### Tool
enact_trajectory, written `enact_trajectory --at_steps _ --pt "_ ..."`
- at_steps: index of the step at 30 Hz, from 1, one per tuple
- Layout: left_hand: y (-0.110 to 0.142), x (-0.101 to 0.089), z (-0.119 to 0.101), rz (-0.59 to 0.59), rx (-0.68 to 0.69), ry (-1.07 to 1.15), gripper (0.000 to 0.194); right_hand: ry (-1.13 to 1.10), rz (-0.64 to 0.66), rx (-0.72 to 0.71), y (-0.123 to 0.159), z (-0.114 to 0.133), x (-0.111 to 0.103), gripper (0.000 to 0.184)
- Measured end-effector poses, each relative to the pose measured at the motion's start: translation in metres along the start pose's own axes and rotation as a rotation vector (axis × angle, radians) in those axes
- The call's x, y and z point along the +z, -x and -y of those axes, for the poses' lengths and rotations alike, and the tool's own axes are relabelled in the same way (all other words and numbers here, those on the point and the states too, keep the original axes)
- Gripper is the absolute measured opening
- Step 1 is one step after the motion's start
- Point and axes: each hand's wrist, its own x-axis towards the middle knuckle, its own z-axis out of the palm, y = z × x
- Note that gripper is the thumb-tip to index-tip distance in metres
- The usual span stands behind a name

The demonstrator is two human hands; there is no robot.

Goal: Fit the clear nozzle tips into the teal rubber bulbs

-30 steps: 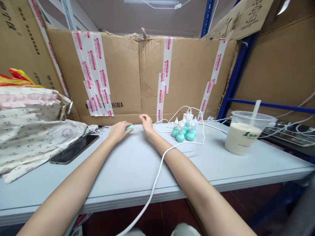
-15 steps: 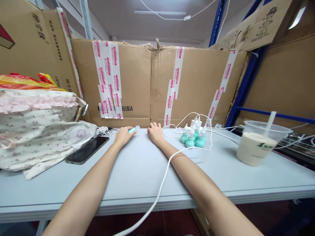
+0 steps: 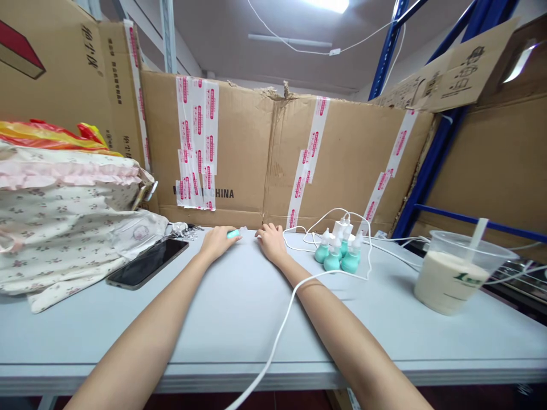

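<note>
Left grip (image 3: 217, 243) pinches a teal bottle (image 3: 233, 234) near the far edge of the bench (image 3: 235, 319), its long axis pointing toward the right grip (image 3: 272, 242), whose closure is unclear.

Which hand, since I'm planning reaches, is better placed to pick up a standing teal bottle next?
Probably the right hand: it's nearer the standing teal bottles and shows nothing clearly held, while the left hand holds a teal item.

Pale table (image 3: 239, 324), cardboard wall (image 3: 241, 142), ceiling light (image 3: 331, 4)

Room between forearms (image 3: 159, 324); white cable (image 3: 285, 322), teal bottles (image 3: 331, 262) obstruct right side
</note>
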Motion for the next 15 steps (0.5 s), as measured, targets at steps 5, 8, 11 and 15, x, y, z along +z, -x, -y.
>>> enact_trajectory --at_steps 5,8,11,15 --pt "0.001 0.000 -0.012 0.011 0.067 -0.018 0.038 -0.281 -0.126 0.154 -0.001 0.006 -0.016 0.029" --pt "0.003 -0.002 -0.023 0.001 0.142 -0.022 0.035 -0.570 0.005 0.179 -0.004 0.007 -0.022 0.035" --pt "0.005 -0.005 -0.030 -0.023 0.170 -0.042 0.034 -0.791 0.064 0.215 -0.009 0.003 -0.026 0.035" --pt "0.006 -0.010 -0.035 -0.059 0.162 -0.074 0.032 -0.926 0.104 0.176 -0.018 -0.005 -0.038 0.035"
